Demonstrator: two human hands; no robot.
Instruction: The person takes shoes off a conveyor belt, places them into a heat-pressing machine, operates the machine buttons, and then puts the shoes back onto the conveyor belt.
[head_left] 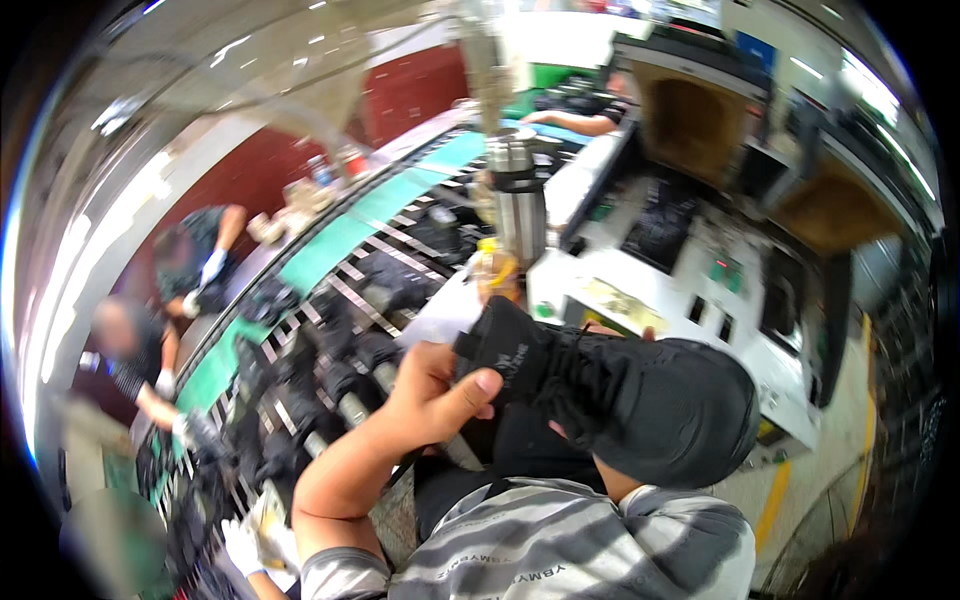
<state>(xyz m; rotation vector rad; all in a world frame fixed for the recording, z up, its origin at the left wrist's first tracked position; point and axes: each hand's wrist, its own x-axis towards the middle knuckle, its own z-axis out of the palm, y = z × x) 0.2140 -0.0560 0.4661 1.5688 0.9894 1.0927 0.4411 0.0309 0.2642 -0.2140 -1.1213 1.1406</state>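
Note:
A black lace-up shoe (650, 395) is held up in front of my chest, its rounded toe to the right and its tongue (500, 350) to the left. With thumb and bent fingers, my left hand (435, 395) pinches the tongue, which has pale printing on it. Beneath the shoe is my right hand (602, 328); only some fingertips show past the shoe's edges, and the palm is hidden. The dark laces (570, 385) lie loosely across the middle of the shoe.
A conveyor (320, 250) full of black shoes runs along my left. A steel thermos (517, 200) and a yellowish jar (495, 268) stand ahead, beside a white machine (640, 300) with open, brown-lined lids. Co-workers, some with white gloves (240, 547), are across and beside the conveyor.

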